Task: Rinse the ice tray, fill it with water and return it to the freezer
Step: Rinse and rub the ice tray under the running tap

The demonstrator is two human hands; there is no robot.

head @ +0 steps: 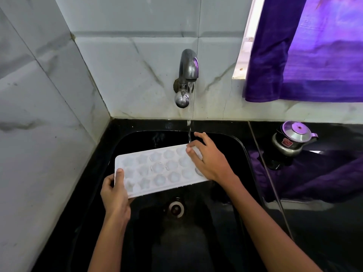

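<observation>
A white ice tray with several flower-shaped cups is held level over the black sink. My left hand grips its near-left corner, thumb on top and fingers underneath. My right hand lies over the tray's right end with its fingers spread, and the fingertips touch the far-right cups. A thin stream of water runs from the steel tap on the wall and lands at the tray's far-right corner by my right fingertips.
The sink's drain lies below the tray. A small steel kettle stands on the black counter at the right. A purple curtain hangs over the window at the upper right. Tiled walls close the left and back.
</observation>
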